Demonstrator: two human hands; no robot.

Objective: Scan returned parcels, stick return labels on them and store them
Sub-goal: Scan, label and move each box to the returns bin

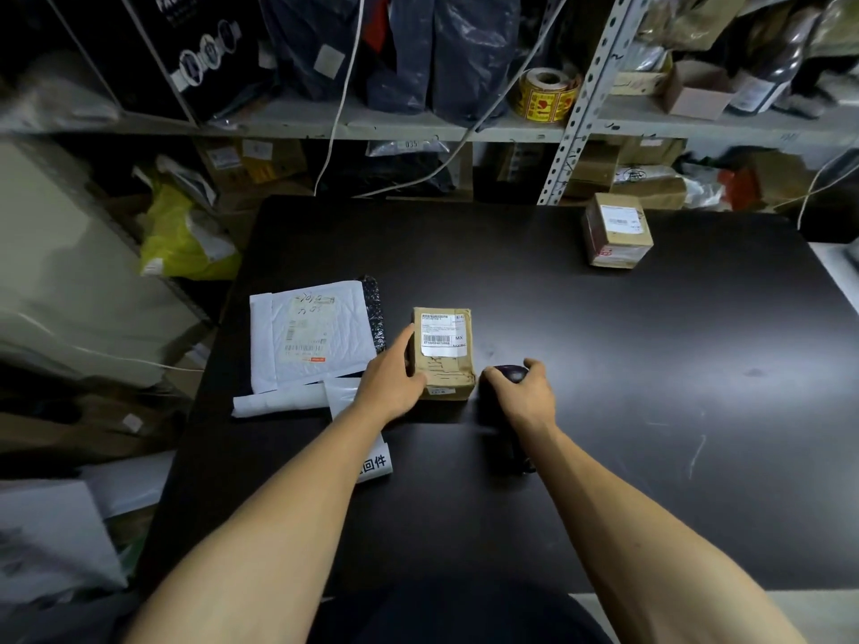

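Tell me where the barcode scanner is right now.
In the head view the dark barcode scanner sits on the black table just right of the small cardboard parcel, gripped by the right hand.

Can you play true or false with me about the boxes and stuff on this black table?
1. The left hand rests against the small brown cardboard box with a white barcode label. True.
2. The right hand holds a red pen. False: it grips a dark handheld scanner.
3. A white padded envelope lies left of that box. True.
4. The second brown cardboard box is stacked on the first. False: it stands apart, at the black table's far right.
5. The yellow sticker roll sits on the table. False: it is on the shelf.
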